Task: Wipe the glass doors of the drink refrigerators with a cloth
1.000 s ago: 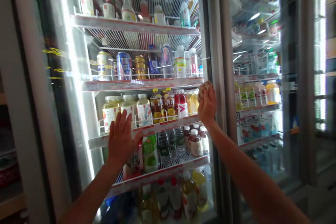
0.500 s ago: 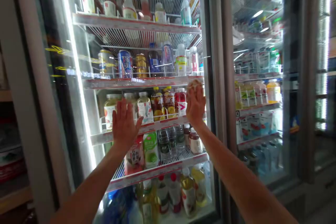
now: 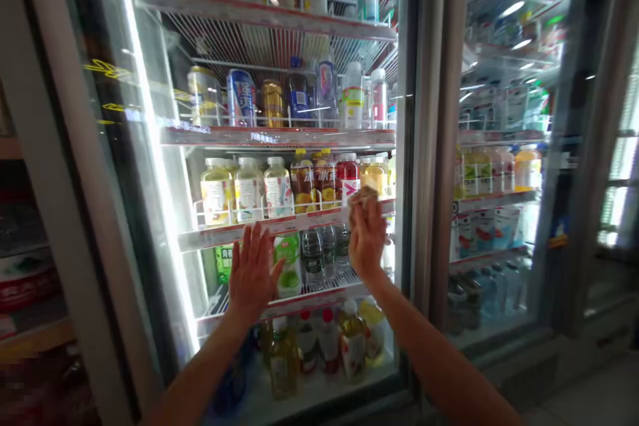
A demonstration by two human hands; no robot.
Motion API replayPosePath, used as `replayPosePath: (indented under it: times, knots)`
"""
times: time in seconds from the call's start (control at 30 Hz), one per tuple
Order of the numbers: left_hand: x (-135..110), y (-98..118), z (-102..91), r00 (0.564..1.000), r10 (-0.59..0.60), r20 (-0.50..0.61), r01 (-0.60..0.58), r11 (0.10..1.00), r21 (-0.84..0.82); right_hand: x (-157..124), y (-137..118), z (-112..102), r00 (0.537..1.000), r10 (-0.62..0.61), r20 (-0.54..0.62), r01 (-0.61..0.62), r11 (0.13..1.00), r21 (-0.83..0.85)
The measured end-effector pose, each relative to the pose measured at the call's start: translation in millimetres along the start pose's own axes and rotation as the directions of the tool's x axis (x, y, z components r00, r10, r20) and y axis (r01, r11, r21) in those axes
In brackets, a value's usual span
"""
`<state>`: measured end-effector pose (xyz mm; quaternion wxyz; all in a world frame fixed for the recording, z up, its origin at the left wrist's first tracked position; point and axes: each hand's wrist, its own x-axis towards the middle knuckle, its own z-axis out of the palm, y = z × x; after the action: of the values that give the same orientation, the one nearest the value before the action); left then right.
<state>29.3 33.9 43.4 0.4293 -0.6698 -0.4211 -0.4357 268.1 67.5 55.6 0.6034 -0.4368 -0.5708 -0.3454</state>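
Note:
A lit drinks fridge stands before me with its glass door (image 3: 150, 166) closed. My left hand (image 3: 253, 274) lies flat on the glass with fingers spread, at the level of the third shelf. My right hand (image 3: 367, 236) presses a crumpled beige cloth (image 3: 363, 198) against the glass a little to the right and higher. Behind the glass, wire shelves hold rows of bottles (image 3: 248, 190) and cans (image 3: 241, 96).
A grey door frame (image 3: 424, 146) separates this fridge from a second glass-door fridge (image 3: 499, 166) on the right, also stocked with bottles. Dim shelving (image 3: 24, 293) sits at the far left. Grey floor (image 3: 589, 399) shows at lower right.
My right hand with the cloth has slid left and down across the glass, away from the door frame. My left hand has shifted slightly lower on the glass.

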Motion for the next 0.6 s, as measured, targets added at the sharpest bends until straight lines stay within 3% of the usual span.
replayPosePath:
  times: [0.07,0.13,0.17,0.23,0.33,0.4,0.43,0.5,0.6]
  knots:
    - [-3,5,1.2,1.000,-0.020,0.014,0.021,1.000,-0.003,-19,-29,4,0.973,-0.203,0.110,0.199,0.979,0.048]
    - [-7,7,1.2,0.999,-0.024,0.031,0.025,1.000,-0.009,-35,-43,5,0.929,-0.331,0.168,0.323,0.944,0.073]
    - [-10,7,0.9,0.999,-0.021,0.039,0.021,1.000,-0.012,-39,-40,3,0.924,-0.342,0.169,0.335,0.940,0.067]
    - [-16,7,0.0,0.998,-0.012,0.058,0.013,1.000,-0.014,-42,-19,-1,0.960,-0.261,0.107,0.260,0.965,0.020]
    - [-24,8,0.5,0.997,-0.007,0.076,0.008,1.000,-0.016,-37,17,-6,0.998,-0.006,-0.060,0.004,0.999,-0.036]
    - [-26,12,2.6,0.998,-0.013,0.068,0.015,1.000,-0.023,-38,18,-6,0.988,0.113,-0.104,-0.115,0.993,-0.014]
    - [-27,15,3.8,0.998,-0.022,0.062,0.024,0.999,-0.024,-42,10,-6,0.991,0.109,-0.075,-0.109,0.994,0.003]
    - [-28,20,5.4,0.997,-0.044,0.055,0.045,0.999,-0.014,-55,-13,-5,0.998,-0.031,0.052,0.029,0.999,0.038]
    - [-32,23,4.5,0.997,-0.045,0.059,0.045,0.999,0.002,-74,-24,-7,0.954,-0.225,0.197,0.220,0.974,0.048]
